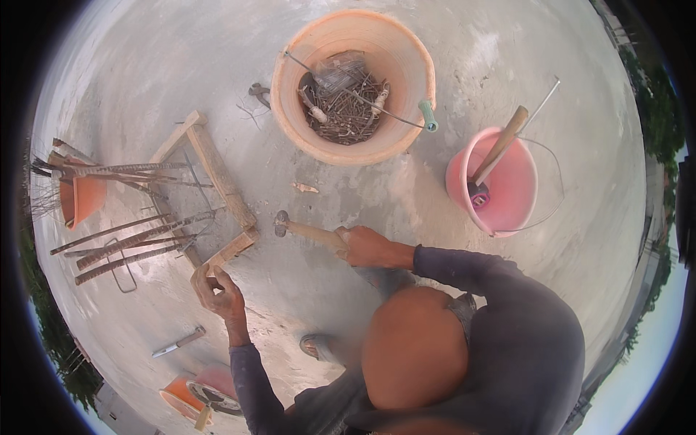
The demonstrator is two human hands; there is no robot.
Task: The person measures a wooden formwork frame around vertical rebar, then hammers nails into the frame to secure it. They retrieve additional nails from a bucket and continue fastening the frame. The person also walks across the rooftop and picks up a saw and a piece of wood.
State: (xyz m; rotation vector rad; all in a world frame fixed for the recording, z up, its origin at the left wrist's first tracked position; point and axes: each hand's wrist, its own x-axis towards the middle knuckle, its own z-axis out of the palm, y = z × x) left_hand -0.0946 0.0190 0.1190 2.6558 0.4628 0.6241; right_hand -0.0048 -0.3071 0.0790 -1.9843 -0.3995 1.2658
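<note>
My right hand [371, 248] is wrapped round the wooden handle of a hammer [313, 232]. The hammer's dark metal head points left, a short gap from the near corner of a rectangular wooden frame [220, 174]. At the frame's near end, my left hand [222, 295] has its fingers curled on the tip of the short board [230, 249]. Thumb and forefinger make a ring there; whether a nail is pinched between them cannot be made out. Several rusty steel bars [148, 235] lie across the frame's left side.
A large peach bucket [283, 119] with nails stands ahead, pincers [259, 93] beside it. To the right, a pink bucket [518, 192] holds a wooden-handled tool [502, 145]. An orange bucket [81, 199] is far left. A handled tool [179, 342] lies near left, above orange containers [177, 397].
</note>
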